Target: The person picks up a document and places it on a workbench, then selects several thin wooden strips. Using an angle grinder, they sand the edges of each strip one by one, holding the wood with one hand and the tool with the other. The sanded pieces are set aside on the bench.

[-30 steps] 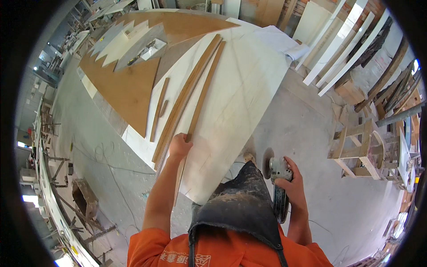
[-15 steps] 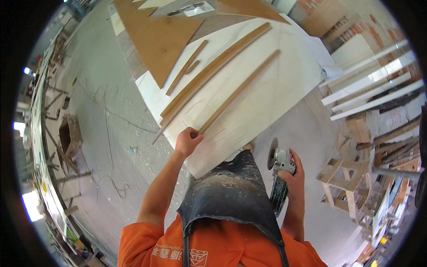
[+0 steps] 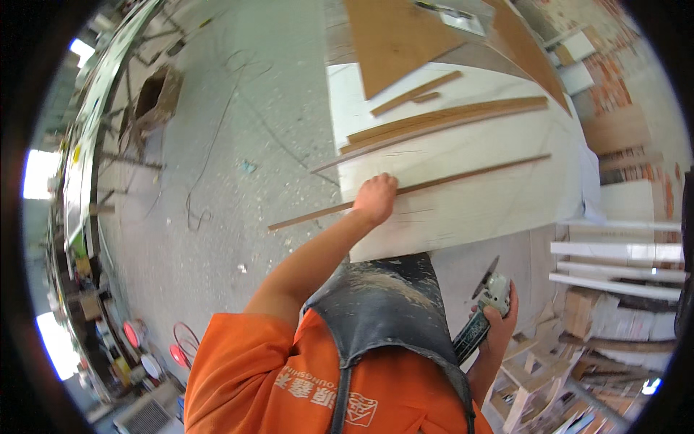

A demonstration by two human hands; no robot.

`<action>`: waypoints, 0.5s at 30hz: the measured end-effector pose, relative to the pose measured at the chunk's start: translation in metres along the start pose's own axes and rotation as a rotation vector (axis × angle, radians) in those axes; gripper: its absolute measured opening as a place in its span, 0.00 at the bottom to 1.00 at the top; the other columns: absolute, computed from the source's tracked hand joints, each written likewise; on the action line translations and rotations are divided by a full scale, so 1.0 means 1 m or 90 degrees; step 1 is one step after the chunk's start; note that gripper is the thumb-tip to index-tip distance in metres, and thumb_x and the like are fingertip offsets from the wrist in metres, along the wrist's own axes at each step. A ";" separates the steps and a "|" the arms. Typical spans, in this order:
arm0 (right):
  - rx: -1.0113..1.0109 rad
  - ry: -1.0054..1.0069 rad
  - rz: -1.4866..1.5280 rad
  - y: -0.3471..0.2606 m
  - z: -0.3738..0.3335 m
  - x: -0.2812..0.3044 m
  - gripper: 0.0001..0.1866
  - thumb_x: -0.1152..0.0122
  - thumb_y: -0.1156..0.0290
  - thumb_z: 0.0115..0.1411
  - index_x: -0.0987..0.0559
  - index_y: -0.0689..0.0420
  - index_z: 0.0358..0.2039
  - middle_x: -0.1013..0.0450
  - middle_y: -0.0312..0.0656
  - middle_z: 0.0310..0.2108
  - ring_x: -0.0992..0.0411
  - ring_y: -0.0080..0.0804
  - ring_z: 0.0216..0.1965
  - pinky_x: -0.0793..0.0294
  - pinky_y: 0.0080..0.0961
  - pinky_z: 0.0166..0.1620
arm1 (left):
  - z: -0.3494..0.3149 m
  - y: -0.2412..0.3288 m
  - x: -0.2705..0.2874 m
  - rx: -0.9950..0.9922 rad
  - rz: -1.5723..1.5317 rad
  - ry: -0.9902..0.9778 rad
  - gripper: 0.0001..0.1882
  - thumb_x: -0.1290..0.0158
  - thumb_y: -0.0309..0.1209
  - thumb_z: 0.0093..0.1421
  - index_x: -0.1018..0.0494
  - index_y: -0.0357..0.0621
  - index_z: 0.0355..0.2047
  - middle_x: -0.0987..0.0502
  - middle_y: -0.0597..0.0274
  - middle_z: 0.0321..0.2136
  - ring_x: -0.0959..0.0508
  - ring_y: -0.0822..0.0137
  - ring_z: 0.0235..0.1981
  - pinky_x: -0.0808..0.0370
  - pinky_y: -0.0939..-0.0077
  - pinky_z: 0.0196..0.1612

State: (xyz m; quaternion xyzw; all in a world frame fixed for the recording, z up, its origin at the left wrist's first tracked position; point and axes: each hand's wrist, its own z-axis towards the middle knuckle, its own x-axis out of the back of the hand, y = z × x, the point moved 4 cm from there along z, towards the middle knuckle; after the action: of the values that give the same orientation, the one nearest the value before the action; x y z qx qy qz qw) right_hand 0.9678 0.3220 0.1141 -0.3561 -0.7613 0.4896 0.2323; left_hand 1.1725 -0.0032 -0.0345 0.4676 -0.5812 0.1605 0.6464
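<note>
My left hand (image 3: 377,197) is closed around a long thin wooden strip (image 3: 470,175) near the left edge of a white marble-look board (image 3: 499,199). One end of this strip juts past that edge over the floor. In my right hand (image 3: 503,318), held low beside the board's near edge, is an angle grinder (image 3: 473,329) with a thin disc (image 3: 486,278) tilted upward. Beyond my left hand lie thicker brown wooden strips (image 3: 448,119), with a shorter strip (image 3: 416,94) and a small offcut (image 3: 426,98) behind them.
A brown panel (image 3: 397,43) covers the board's far part, with a knife-like tool (image 3: 437,9) near the top. White bars (image 3: 614,250) and a wooden frame (image 3: 535,383) stand on the right. Cable (image 3: 210,155) trails over the floor near a box (image 3: 157,94).
My view and body have turned to the left. The thin strip now extends past the board's left edge beyond my left hand. The grinder stays in my right hand.
</note>
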 end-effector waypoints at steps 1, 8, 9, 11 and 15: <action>-0.007 -0.002 0.002 -0.002 -0.002 -0.001 0.49 0.36 0.76 0.44 0.37 0.57 0.71 0.25 0.51 0.49 0.20 0.40 0.37 0.16 0.34 0.39 | -0.004 0.003 0.002 0.004 0.006 0.000 0.09 0.50 0.26 0.62 0.26 0.41 0.43 0.24 0.49 0.45 0.22 0.50 0.50 0.22 0.55 0.51; -0.010 -0.028 -0.062 -0.011 -0.013 -0.016 0.50 0.34 0.73 0.45 0.39 0.57 0.72 0.25 0.51 0.46 0.20 0.42 0.31 0.15 0.34 0.33 | -0.036 0.002 0.005 -0.022 -0.001 0.072 0.07 0.48 0.27 0.61 0.25 0.43 0.40 0.24 0.52 0.42 0.24 0.52 0.48 0.28 0.57 0.54; -0.013 -0.037 -0.066 -0.012 -0.014 -0.018 0.51 0.33 0.73 0.45 0.40 0.57 0.72 0.25 0.51 0.46 0.20 0.42 0.32 0.15 0.34 0.33 | -0.042 0.001 0.007 -0.027 0.005 0.074 0.08 0.48 0.28 0.61 0.24 0.43 0.40 0.25 0.53 0.42 0.24 0.53 0.48 0.28 0.58 0.55; -0.012 -0.052 -0.076 -0.012 -0.013 -0.017 0.51 0.32 0.73 0.45 0.40 0.58 0.72 0.24 0.51 0.46 0.20 0.41 0.33 0.15 0.34 0.35 | -0.054 -0.010 0.012 0.005 -0.015 0.099 0.10 0.46 0.30 0.61 0.24 0.43 0.42 0.25 0.52 0.44 0.24 0.51 0.49 0.28 0.56 0.54; 0.005 -0.040 -0.092 -0.010 -0.010 -0.007 0.51 0.30 0.72 0.46 0.40 0.59 0.72 0.25 0.50 0.47 0.20 0.39 0.37 0.15 0.35 0.39 | -0.101 -0.055 0.022 0.142 -0.124 0.161 0.17 0.40 0.33 0.58 0.25 0.43 0.47 0.25 0.48 0.48 0.26 0.46 0.51 0.27 0.50 0.52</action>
State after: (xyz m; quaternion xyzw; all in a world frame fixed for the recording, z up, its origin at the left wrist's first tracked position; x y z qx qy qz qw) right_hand 0.9759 0.3200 0.1273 -0.2841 -0.7900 0.4853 0.2442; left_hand 1.2807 0.0413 -0.0259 0.5666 -0.4256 0.2179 0.6711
